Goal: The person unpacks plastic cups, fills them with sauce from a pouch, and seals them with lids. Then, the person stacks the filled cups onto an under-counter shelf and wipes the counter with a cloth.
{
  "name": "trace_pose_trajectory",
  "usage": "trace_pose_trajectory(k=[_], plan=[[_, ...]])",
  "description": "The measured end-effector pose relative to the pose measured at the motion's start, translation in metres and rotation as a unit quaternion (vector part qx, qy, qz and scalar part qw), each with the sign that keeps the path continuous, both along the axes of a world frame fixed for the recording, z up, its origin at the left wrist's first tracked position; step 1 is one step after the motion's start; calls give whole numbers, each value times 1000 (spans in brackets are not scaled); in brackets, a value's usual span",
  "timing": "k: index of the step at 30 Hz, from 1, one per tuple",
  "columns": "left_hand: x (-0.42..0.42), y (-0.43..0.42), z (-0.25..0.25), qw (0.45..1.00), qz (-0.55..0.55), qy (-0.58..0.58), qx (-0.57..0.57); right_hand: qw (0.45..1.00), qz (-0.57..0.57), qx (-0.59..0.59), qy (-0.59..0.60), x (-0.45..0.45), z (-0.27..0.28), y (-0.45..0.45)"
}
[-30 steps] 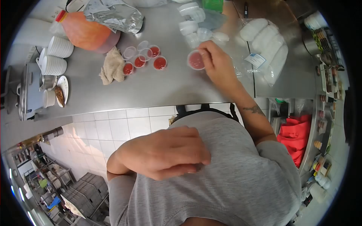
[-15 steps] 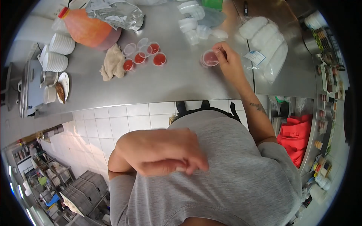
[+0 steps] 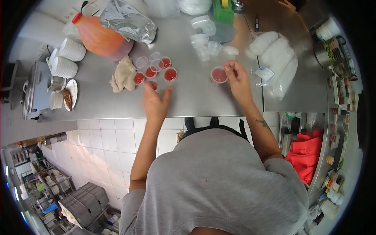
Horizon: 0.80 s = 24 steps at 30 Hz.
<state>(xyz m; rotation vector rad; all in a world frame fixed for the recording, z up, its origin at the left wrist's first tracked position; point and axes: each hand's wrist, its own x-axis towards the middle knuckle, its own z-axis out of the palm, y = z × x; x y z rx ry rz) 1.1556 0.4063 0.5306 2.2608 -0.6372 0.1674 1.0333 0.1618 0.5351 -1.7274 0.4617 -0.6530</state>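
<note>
At the counter's right half, my right hand (image 3: 237,80) is closed on the edge of a small lidded sauce cup (image 3: 219,75), red showing through its clear lid. My left hand (image 3: 156,101), slightly blurred, reaches over the counter with thumb and fingers apart and nothing between them. Just beyond its fingertips stand several open cups of red sauce (image 3: 170,74). Loose clear lids (image 3: 141,62) lie beside and partly over these cups. A beige cloth (image 3: 124,74) lies crumpled left of them.
Behind the cloth a big jug of orange-red liquid (image 3: 102,37) leans by a silver foil bag (image 3: 129,21). Stacked clear cups (image 3: 203,37) stand at the back, bagged white containers (image 3: 274,58) at right. White bowls (image 3: 64,67) are stacked at left. The counter's front edge (image 3: 188,117) runs before me.
My left hand has swung from in front of my chest out to the counter beside the sauce cups. My right hand stays on the lidded cup. The view has shifted slightly.
</note>
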Motion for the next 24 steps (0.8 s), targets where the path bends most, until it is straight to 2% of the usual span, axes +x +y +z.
trace_pose_trajectory(k=[1,6,12,15,18,19,20,22,24], plan=[[2,-4,-8,999,5,-40,-2,1000,-2,4,7,0,1,2],[4,-29,-21,999,31,-10,3,999,-31,-21,-3,4,-7,3],[8,-52,-23,998,37,-53,-28,998,-50,-33,8,3,-5,0],[10,-51,-28,998,31,-37,-26,957,-141,-252,-9,-3,13,10],[-3,-29,-27,999,-30,25,-30,990,3,-133,-38,-7,24,35],[-9,-21,-23,997,-48,48,-38,997,69,-26,13,-4,22,45],[-16,-13,-16,994,-66,72,-45,986,133,81,64,1,18,56],[-24,0,-4,988,-92,117,-47,947,124,289,56,21,-7,76],[-20,9,-11,985,-147,83,-46,856,103,504,54,38,-9,80]])
